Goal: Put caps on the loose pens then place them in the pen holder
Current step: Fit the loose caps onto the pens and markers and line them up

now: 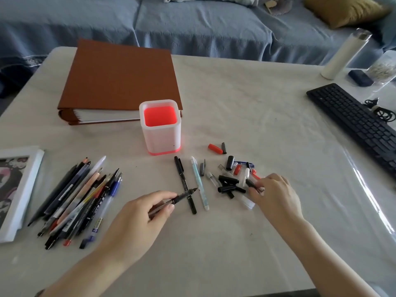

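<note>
The left hand (147,213) grips an uncapped black pen (182,195) in closed fingers (162,196). The pen's bare tip hangs above a black marker (184,183) that lies on the surface (235,108). The right hand (278,196) pinches a small dark cap (251,183) at the near edge of the heap of caps (229,181).

Risk: the heap holds several similar black caps. A mismatched cap probably seats loosely and falls off.

Risk: an off-axis approach can drive the exposed tip into the right fingers or the surface, leaving ink.

Farther back stands the pen holder (160,133), with no pens visible inside. A pen dropped hard against its rim may tip it.
</note>
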